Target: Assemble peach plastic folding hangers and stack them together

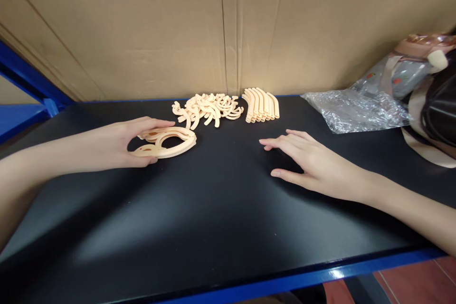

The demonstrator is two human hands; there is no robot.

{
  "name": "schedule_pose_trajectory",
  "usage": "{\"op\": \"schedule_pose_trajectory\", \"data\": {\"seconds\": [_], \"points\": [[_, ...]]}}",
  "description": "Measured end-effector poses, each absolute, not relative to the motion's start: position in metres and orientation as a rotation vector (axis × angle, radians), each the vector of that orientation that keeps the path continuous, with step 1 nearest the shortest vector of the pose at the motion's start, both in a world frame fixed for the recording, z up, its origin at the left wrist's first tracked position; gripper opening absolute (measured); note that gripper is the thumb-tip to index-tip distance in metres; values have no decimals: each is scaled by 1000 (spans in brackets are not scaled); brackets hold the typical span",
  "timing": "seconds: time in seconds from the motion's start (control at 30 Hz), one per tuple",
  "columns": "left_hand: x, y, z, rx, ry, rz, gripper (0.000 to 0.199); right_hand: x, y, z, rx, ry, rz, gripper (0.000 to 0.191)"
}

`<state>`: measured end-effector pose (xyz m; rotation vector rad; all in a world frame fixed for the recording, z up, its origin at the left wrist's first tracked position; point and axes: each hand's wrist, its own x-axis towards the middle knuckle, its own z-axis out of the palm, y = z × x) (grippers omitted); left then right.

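My left hand (137,145) spans a stack of cream ring-shaped pieces (185,145), thumb along its near side and fingers along its far side. The stack appears to rest on the black tabletop, and my palm hides its left end. My right hand (297,159) hovers low over the tabletop with fingers apart and nothing in them. Behind the stack lies a loose heap of small curved cream pieces (208,107). To the right of that heap, several curved cream tubes (261,104) are lined up side by side in a neat pile.
A black tabletop (213,218) with a blue front edge (306,278) carries everything. Brown cardboard (142,33) stands along the back. At the right are a crumpled clear plastic bag (359,109), a bottle (399,73) and a black bag (436,99). A blue frame post (32,76) rises at the left.
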<state>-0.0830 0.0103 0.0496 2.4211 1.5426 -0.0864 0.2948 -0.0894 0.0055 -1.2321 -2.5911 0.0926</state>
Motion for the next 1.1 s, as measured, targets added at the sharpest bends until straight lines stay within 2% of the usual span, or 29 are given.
{"op": "schedule_pose_trajectory", "data": {"seconds": [0.2, 1.1], "points": [[-90, 11, 52, 2377, 1640, -188, 89, 295, -89, 6, -1238, -2602, 85, 51], [-108, 22, 44, 2547, 1560, -194, 87, 296, -90, 5, -1227, -2607, 71, 52]]}}
